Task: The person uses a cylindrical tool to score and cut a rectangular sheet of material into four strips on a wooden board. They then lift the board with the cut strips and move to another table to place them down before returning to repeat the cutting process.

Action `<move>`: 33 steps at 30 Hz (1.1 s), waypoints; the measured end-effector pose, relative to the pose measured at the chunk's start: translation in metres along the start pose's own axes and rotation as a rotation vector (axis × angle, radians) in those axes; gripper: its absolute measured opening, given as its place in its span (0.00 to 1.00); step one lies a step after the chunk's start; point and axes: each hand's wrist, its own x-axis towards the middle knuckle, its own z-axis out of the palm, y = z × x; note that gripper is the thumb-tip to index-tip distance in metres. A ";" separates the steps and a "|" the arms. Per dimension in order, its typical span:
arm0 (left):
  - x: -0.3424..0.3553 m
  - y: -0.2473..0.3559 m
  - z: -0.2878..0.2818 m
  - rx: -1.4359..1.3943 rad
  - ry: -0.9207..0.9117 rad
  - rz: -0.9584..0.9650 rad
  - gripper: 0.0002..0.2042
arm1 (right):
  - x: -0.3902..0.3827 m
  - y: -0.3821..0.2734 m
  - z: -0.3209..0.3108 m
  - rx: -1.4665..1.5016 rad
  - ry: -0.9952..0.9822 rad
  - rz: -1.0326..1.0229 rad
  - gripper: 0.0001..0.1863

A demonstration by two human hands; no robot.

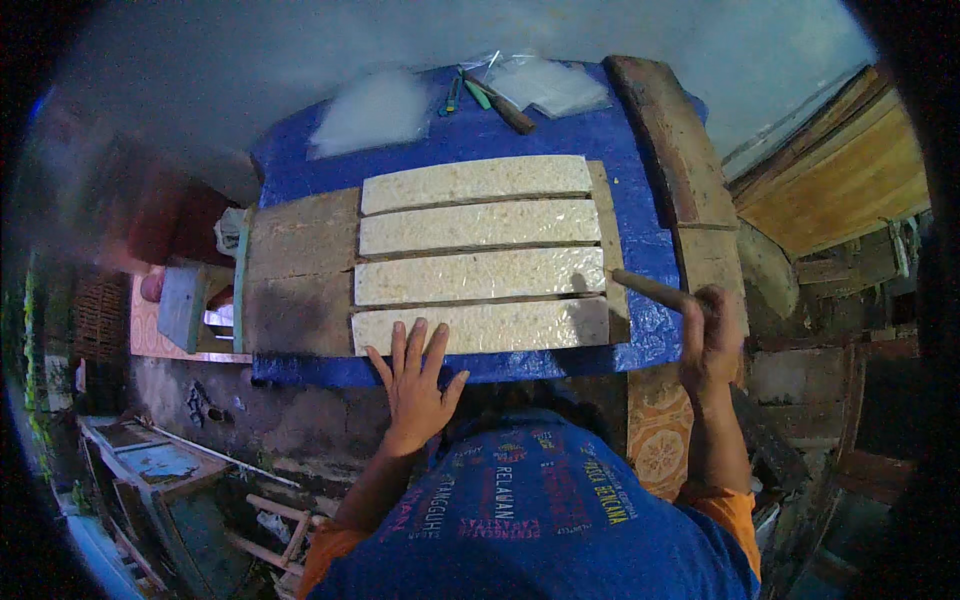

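The left hand (415, 385) lies flat, fingers spread, on the nearest long pale plastic-wrapped slab (480, 327) at the blue-covered table's (300, 165) near edge; the right hand (708, 340) grips a wooden-handled knife (648, 289) at the slabs' right ends.

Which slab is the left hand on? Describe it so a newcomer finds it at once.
On the blue tarp-covered table a wooden board carries four long pale plastic-wrapped slabs side by side. The left hand lies flat on the slab nearest the person. It alone sits at the board's front edge, next to the wooden-handled tool in the right hand.
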 end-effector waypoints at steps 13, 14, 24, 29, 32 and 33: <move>-0.032 -0.038 -0.006 0.017 0.127 -0.242 0.38 | 0.029 -0.049 0.064 0.011 -0.081 -0.367 0.14; -0.036 -0.043 -0.005 -0.003 0.138 -0.273 0.38 | 0.030 -0.054 0.069 -0.019 -0.310 -0.305 0.14; -0.085 -0.099 0.020 -0.120 0.294 -0.515 0.42 | 0.038 -0.099 0.132 0.208 -0.173 -0.387 0.16; -0.116 -0.124 0.045 -0.144 0.318 -0.612 0.43 | 0.044 -0.125 0.160 0.192 -0.254 -0.525 0.17; -0.136 -0.135 0.061 -0.137 0.350 -0.664 0.42 | 0.041 -0.142 0.172 0.184 -0.375 -0.500 0.17; -0.141 -0.139 0.068 -0.144 0.354 -0.680 0.43 | 0.041 -0.147 0.176 0.195 -0.352 -0.525 0.17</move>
